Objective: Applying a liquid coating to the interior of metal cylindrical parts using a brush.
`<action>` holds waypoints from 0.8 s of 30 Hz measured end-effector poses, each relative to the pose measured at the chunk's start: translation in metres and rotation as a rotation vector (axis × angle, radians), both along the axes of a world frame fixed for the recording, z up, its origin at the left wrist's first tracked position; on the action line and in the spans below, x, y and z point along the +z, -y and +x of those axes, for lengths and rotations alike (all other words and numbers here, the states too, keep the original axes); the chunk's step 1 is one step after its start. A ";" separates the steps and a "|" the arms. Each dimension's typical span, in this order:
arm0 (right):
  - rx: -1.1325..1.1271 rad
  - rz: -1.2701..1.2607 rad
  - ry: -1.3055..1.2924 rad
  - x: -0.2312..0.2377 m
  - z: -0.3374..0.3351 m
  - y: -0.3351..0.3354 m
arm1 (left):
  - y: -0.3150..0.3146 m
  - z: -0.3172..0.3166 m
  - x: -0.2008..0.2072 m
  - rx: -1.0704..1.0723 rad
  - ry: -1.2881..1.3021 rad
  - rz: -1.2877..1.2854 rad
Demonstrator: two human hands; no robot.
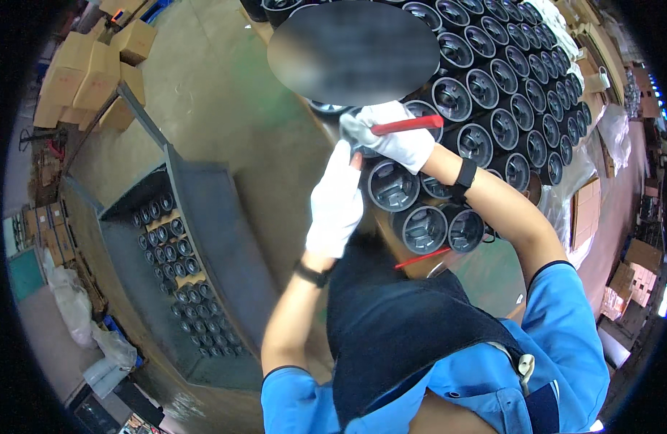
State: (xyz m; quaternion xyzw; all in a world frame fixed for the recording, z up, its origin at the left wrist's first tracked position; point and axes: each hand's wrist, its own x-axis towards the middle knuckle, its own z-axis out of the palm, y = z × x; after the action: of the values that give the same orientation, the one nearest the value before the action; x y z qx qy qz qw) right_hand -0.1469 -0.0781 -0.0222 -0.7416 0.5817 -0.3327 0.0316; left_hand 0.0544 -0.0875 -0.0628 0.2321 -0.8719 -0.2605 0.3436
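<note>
My right hand (397, 134), in a white glove with greyed fingertips, is closed around a red-handled tool (409, 125). The handle sticks out to the right; its working end is hidden by the fingers. Just below and left of it, my left hand (336, 206), also white-gloved with one bare fingertip showing, closes on the near-left rim of a dark round cup-like part (364, 150). Both hands meet over this part and cover most of it. Beside them stand more black open-topped cylinders (393, 185) with moulded shapes inside.
Rows of black cylinders (475, 146) fill the table to the right. A thin red stick (422, 258) lies by the near edge. At left, a grey metal bin (225, 210) holds several smaller cylinders. Cardboard boxes (87, 72) are stacked far left. A blurred oval hides the top middle.
</note>
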 end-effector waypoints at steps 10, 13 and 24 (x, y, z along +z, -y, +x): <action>-0.250 0.338 0.217 0.089 -0.026 0.066 | 0.058 -0.009 0.011 0.066 -0.052 -0.072; -0.280 0.502 0.013 0.056 -0.027 0.099 | 0.066 -0.021 0.003 0.109 0.009 -0.063; -0.237 0.321 0.044 0.032 -0.036 0.099 | 0.071 -0.021 -0.009 0.108 -0.030 -0.104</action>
State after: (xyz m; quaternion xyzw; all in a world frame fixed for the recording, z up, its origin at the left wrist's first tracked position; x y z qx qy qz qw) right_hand -0.1830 -0.1776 0.0098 -0.6460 0.7096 -0.2530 0.1229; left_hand 0.0335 -0.1585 -0.0716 0.2566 -0.8653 -0.1992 0.3816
